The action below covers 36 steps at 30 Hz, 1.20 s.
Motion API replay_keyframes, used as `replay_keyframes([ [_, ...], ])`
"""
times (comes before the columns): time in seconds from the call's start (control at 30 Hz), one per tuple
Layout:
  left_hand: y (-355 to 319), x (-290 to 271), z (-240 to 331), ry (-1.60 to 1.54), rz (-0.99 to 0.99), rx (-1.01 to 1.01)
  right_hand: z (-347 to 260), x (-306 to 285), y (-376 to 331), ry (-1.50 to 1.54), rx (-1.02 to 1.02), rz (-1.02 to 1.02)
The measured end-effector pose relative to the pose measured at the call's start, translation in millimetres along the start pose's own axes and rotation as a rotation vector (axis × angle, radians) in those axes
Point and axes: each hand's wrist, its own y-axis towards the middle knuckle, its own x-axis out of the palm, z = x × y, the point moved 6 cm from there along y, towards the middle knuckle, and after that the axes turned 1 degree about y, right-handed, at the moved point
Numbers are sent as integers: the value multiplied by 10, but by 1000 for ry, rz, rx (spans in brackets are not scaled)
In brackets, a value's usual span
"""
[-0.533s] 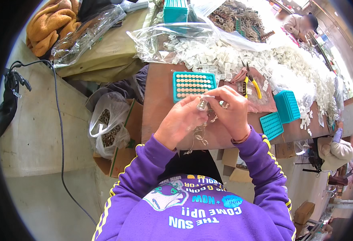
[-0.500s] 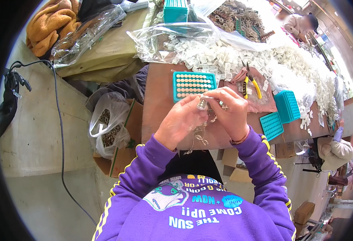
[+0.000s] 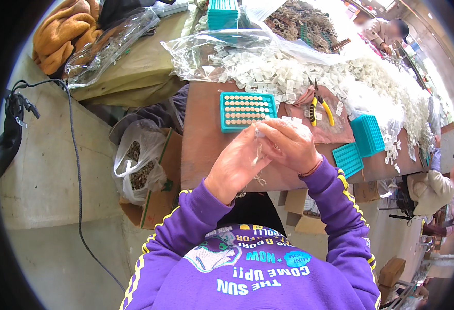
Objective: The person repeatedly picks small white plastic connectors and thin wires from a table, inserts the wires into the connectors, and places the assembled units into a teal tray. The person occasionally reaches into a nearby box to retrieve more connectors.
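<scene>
As I look over the counter [image 3: 200, 161], the left hand [image 3: 239, 161] has its fingers pinched on a small clear piece [image 3: 259, 133], just off the near edge of the teal tray [image 3: 229, 129]. The right hand [image 3: 291, 144] bunches its fingers together against the piece; whether they grip it, I can't tell. Pliers [image 3: 327, 109] lie right of the tray. The piece looks light, stiff, probably slippery, maybe brittle; its edges seem the best hold.
</scene>
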Motion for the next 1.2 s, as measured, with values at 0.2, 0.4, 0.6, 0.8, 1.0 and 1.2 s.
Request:
replay_keyframes([
  [0.2, -2, 3, -76, -43, 55, -45, 111, 25, -91, 109, 62, 20],
  [0.4, -5, 104, -110, -44, -29, -44, 146, 4, -158, 163, 182, 42],
  [0.6, -42, 196, 110, 527, 90, 272, 136, -75, -99, 241, 292, 21],
  [0.8, -39, 245, 167, 696, 169, 369, 129, -130, -58, 278, 331, -9],
  [1.0, -24, 231, 185, 774, 188, 393, 125, -151, -62, 283, 296, -23],
  [1.2, -7, 230, 175, 796, 179, 426, 124, -174, -67, 262, 272, -67],
])
